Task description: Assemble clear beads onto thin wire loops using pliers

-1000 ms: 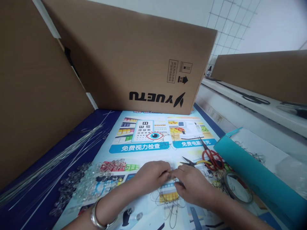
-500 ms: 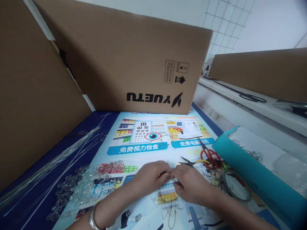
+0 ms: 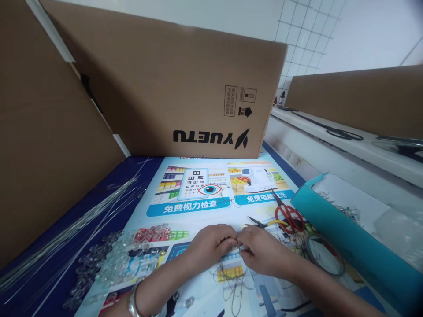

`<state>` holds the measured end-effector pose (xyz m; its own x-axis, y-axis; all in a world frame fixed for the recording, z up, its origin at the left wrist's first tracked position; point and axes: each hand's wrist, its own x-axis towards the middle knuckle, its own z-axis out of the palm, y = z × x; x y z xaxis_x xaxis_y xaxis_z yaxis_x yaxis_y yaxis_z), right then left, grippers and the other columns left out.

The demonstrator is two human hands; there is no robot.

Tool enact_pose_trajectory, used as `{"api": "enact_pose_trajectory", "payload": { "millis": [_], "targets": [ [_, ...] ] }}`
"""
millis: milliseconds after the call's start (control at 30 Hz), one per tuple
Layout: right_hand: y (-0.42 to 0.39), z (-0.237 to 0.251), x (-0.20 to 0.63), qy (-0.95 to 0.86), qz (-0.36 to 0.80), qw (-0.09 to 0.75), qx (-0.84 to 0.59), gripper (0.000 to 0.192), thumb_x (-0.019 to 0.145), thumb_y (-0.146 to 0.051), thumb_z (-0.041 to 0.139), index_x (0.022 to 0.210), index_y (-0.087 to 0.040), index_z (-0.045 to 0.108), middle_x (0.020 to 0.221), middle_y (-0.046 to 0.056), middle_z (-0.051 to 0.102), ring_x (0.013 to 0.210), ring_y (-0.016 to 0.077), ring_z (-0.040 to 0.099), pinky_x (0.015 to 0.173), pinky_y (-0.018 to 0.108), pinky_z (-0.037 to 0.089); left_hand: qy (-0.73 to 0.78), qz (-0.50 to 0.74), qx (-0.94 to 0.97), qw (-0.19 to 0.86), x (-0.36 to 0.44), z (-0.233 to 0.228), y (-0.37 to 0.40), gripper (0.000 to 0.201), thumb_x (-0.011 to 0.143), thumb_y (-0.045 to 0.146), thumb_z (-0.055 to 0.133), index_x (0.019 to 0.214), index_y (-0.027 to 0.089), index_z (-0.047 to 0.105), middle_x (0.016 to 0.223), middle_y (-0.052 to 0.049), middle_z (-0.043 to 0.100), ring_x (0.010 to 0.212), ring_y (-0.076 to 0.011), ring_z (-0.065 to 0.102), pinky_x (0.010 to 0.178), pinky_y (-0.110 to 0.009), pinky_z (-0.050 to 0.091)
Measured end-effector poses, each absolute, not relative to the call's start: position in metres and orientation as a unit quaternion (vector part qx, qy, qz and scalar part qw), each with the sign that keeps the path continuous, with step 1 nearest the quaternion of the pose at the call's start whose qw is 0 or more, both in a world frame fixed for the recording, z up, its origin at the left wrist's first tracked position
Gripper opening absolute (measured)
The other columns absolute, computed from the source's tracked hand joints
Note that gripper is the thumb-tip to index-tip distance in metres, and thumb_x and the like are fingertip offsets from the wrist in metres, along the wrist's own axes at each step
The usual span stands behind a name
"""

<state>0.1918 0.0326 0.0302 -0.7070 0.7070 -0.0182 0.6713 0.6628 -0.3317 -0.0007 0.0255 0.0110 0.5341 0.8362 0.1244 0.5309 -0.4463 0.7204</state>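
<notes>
My left hand [image 3: 216, 242] and my right hand [image 3: 261, 248] meet over the printed sheet [image 3: 194, 220], fingertips pinched close together. Between them is a thin wire piece [image 3: 236, 281], whose bent loops spread below the fingers; the exact grip point is hidden by the fingers. Clear beads [image 3: 132, 255] lie in a loose pile left of my left hand. Just beyond my right hand rest yellow-handled pliers [image 3: 261, 223] and red-handled scissors [image 3: 289, 218].
Long straight wires [image 3: 82, 220] lie along the left on blue cloth. A roll of tape [image 3: 324, 255] is at the right, beside a teal box [image 3: 350, 237] with bent wires inside. Cardboard [image 3: 158, 83] stands upright at the back. More fine wire [image 3: 228, 191] lies ahead.
Both hands stay together with their fingertips shifting slightly. The whole view has moved a little; the beads, tools and box rest as before.
</notes>
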Motion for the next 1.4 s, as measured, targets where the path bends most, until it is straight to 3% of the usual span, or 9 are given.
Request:
{"api": "enact_pose_trajectory", "payload": {
  "millis": [500, 600, 733, 833, 933, 1167, 1400],
  "targets": [
    [0.037, 0.033, 0.196, -0.913, 0.172, 0.059, -0.366, 0.005, 0.075, -0.015, 0.052, 0.072, -0.018, 0.054, 0.076, 0.002, 0.057, 0.077, 0.0155, 0.053, 0.067, 0.024, 0.035, 0.418, 0.195, 0.847, 0.266, -0.003, 0.015, 0.026, 0.018, 0.089, 0.024, 0.044, 0.087, 0.023, 0.062, 0.083, 0.002, 0.066, 0.076, -0.0137, 0.059, 0.066, -0.020, 0.039],
    [0.039, 0.032, 0.195, -0.898, 0.187, 0.102, -0.386, 0.007, 0.076, -0.014, 0.052, 0.073, -0.019, 0.057, 0.075, 0.001, 0.056, 0.076, 0.0149, 0.053, 0.068, 0.024, 0.037, 0.422, 0.197, 0.843, 0.268, -0.003, 0.013, 0.026, 0.018, 0.088, 0.022, 0.044, 0.085, 0.023, 0.062, 0.080, 0.003, 0.066, 0.073, -0.0131, 0.059, 0.065, -0.020, 0.039],
    [0.039, 0.029, 0.192, -0.874, 0.204, 0.169, -0.407, 0.014, 0.072, -0.013, 0.059, 0.085, -0.018, 0.058, 0.088, 0.003, 0.059, 0.087, 0.0172, 0.052, 0.076, 0.025, 0.039, 0.428, 0.209, 0.832, 0.283, -0.002, 0.014, 0.025, 0.017, 0.087, 0.019, 0.045, 0.084, 0.023, 0.061, 0.082, 0.004, 0.067, 0.074, -0.0127, 0.059, 0.066, -0.020, 0.040],
    [0.040, 0.028, 0.190, -0.875, 0.229, 0.161, -0.395, 0.008, 0.077, -0.013, 0.056, 0.082, -0.018, 0.060, 0.084, 0.002, 0.060, 0.084, 0.0157, 0.053, 0.074, 0.024, 0.039, 0.457, 0.205, 0.813, 0.295, -0.003, 0.017, 0.025, 0.013, 0.085, 0.021, 0.047, 0.089, 0.024, 0.058, 0.080, 0.004, 0.066, 0.070, -0.0125, 0.058, 0.061, -0.020, 0.039],
    [0.043, 0.027, 0.190, -0.878, 0.244, 0.152, -0.382, 0.013, 0.083, -0.014, 0.052, 0.078, -0.020, 0.062, 0.080, 0.000, 0.062, 0.079, 0.0136, 0.055, 0.074, 0.023, 0.040, 0.472, 0.186, 0.805, 0.308, -0.005, 0.020, 0.025, 0.012, 0.082, 0.022, 0.048, 0.090, 0.024, 0.057, 0.077, 0.004, 0.065, 0.068, -0.0129, 0.057, 0.059, -0.020, 0.038],
    [0.047, 0.024, 0.192, -0.881, 0.255, 0.157, -0.367, 0.015, 0.084, -0.012, 0.052, 0.078, -0.020, 0.064, 0.080, -0.001, 0.065, 0.079, 0.0139, 0.056, 0.077, 0.024, 0.039, 0.438, 0.187, 0.806, 0.352, -0.007, 0.025, 0.026, 0.011, 0.079, 0.018, 0.050, 0.086, 0.021, 0.057, 0.075, 0.003, 0.063, 0.067, -0.0121, 0.055, 0.057, -0.020, 0.036],
    [0.045, 0.026, 0.192, -0.880, 0.252, 0.151, -0.373, 0.016, 0.085, -0.014, 0.049, 0.077, -0.019, 0.062, 0.078, 0.000, 0.063, 0.077, 0.0140, 0.055, 0.071, 0.023, 0.039, 0.456, 0.169, 0.818, 0.308, -0.006, 0.022, 0.027, 0.008, 0.076, 0.019, 0.053, 0.076, 0.019, 0.061, 0.069, 0.002, 0.061, 0.062, -0.0126, 0.051, 0.055, -0.021, 0.034]
  ]
}}
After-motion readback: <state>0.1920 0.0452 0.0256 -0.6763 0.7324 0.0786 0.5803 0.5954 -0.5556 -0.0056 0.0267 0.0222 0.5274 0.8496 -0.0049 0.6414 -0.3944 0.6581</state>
